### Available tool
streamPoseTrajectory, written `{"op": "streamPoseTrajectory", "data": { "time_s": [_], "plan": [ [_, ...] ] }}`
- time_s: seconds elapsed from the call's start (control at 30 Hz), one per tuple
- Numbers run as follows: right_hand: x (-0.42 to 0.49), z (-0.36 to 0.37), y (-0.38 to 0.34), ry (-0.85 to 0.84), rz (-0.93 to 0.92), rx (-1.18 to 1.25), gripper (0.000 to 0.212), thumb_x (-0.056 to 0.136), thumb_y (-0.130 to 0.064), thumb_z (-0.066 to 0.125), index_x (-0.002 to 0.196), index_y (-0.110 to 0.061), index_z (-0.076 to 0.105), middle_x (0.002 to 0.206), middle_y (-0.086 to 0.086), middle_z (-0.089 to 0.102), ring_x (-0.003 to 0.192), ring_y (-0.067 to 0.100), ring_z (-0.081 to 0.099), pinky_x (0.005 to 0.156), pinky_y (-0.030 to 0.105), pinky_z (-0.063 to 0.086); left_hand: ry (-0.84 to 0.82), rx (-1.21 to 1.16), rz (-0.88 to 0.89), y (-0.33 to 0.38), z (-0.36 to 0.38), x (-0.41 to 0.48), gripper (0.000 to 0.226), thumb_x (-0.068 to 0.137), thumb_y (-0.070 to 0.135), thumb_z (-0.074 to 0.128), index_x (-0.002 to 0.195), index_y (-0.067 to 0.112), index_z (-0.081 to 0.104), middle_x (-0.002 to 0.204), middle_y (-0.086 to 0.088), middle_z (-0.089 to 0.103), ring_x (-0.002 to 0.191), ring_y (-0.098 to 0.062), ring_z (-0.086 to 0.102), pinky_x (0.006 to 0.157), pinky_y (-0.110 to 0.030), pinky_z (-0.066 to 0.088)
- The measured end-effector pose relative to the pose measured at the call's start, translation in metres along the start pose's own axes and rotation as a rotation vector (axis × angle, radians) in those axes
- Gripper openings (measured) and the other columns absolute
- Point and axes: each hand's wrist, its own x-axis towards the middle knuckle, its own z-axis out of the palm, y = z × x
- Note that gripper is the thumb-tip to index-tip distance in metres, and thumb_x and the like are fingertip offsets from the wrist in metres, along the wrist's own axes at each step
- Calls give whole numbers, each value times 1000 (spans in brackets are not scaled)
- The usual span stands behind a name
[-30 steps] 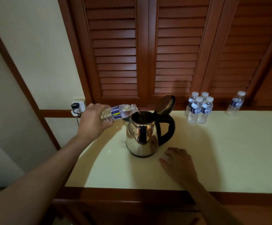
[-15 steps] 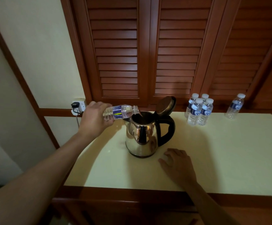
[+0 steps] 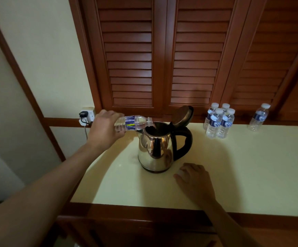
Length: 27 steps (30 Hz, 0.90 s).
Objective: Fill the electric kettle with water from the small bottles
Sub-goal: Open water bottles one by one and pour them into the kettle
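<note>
Electric kettle (image 3: 155,150) stood upright on the table (image 3: 251,166), near its front left part, lid (image 3: 183,116) hinged up and back, black handle (image 3: 185,139) to the right. Left hand (image 3: 103,129) gripped a small water bottle (image 3: 135,123) round its base end, fingers curled over it. The bottle lay almost level with its open neck over the kettle mouth. Right hand (image 3: 194,180) rested palm down on the table just in front of the kettle, fingers relaxed. Whether anything small lay under them could not be told. Four capped bottles (image 3: 219,122) stood in a cluster behind and to the right, a fifth bottle (image 3: 259,117) well apart from them. Judgement: the bottle is light, thin-walled and easily squeezed, so a loose grip low on the body suits it and the weight drops as it drains. The kettle is rigid polished steel, likely slippery on the body and heavier as it fills, so the handle is the place to take it. Against 1.0 s ago: the bottle sat slightly nearer level, neck at the same spot. Right hand, kettle and standing bottles showed no shift.
</note>
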Motion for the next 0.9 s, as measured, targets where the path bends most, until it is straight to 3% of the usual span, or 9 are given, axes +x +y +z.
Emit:
{"op": "streamPoseTrajectory", "data": {
  "time_s": [0.9],
  "plan": [
    [-1, -2, 0, -8, -8, 19, 33, 83, -55, 62, 104, -29, 67, 116, -13, 64, 111, 18, 54, 88, 36, 43, -29, 109, 65, 3, -7, 10, 55, 72, 23, 87, 122, 13, 68, 111, -5, 70, 99, -28, 53, 82, -42, 44]
  ]
}}
